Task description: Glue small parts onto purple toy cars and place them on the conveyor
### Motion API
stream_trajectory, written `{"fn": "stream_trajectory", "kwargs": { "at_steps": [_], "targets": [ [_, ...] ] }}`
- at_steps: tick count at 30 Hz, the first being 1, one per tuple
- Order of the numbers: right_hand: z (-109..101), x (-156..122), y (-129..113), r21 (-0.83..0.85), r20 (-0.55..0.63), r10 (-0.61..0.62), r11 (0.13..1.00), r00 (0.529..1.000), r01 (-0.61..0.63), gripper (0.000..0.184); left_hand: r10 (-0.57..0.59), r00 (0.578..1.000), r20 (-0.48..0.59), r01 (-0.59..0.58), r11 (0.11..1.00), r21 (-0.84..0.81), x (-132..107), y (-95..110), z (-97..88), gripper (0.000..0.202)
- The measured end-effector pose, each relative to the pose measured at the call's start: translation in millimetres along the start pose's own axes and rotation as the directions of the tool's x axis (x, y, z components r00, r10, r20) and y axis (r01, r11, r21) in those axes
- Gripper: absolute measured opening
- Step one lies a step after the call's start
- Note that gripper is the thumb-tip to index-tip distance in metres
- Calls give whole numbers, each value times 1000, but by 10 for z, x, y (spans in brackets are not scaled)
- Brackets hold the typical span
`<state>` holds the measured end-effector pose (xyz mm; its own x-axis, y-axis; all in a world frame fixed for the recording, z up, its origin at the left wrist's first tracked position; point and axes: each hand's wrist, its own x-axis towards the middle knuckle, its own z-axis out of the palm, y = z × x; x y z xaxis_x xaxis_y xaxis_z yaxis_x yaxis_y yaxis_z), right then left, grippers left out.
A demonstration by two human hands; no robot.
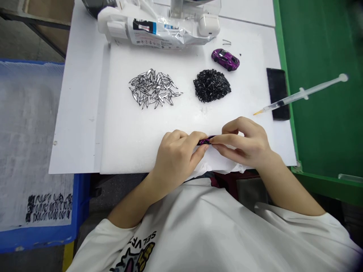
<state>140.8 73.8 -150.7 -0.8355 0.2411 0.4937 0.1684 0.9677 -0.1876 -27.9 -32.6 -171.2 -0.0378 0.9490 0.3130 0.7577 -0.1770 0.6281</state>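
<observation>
Near the front edge of the white board (pixel 127 147), my left hand (pixel 177 155) grips a small purple toy car (pixel 204 141) between thumb and fingers. From the other side, my right hand (pixel 245 143) pinches at the same car with thumb and index finger; whether a tiny part sits between those fingertips is hidden. Most of the car is covered by my fingers. Beyond my hands lie a pile of clear, black-edged slim pieces (pixel 154 88) and a heap of small black parts (pixel 212 86). A second purple toy car (pixel 225 59) rests behind the black heap.
A syringe (pixel 297 96) with an orange tip lies across a black phone (pixel 278 92) at the right. Along the back are a silvery glue pouch (pixel 161 34) and a white earbud case (pixel 209 25). A blue crate (pixel 75 211) stands at the left, a green surface (pixel 326 49) at the right.
</observation>
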Motion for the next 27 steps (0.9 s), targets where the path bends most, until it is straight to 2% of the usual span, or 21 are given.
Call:
{"fn": "stream_trajectory", "kwargs": {
  "at_steps": [4,6,10,13,27],
  "targets": [
    [16,-8,-26,102,-16,94,991,995,-92,7,6,1000,-9,-6,1000,-4,3,1,-2,15],
    [28,-11,-40,94,-34,112,990,993,-108,6,8,1000,-9,-8,1000,-8,3,4,-5,15],
    [49,-27,-40,-19,-111,-22,1000,994,20,11,0,1000,-4,0,1000,-10,3,8,-12,16],
    [55,-49,-21,-54,-104,-101,994,989,96,14,0,1000,-3,0,1000,-12,2,5,-10,16],
    [32,-54,6,1,-60,-60,998,996,60,15,1,1000,5,-1,1000,-2,-1,1,-10,16]
  ]
}}
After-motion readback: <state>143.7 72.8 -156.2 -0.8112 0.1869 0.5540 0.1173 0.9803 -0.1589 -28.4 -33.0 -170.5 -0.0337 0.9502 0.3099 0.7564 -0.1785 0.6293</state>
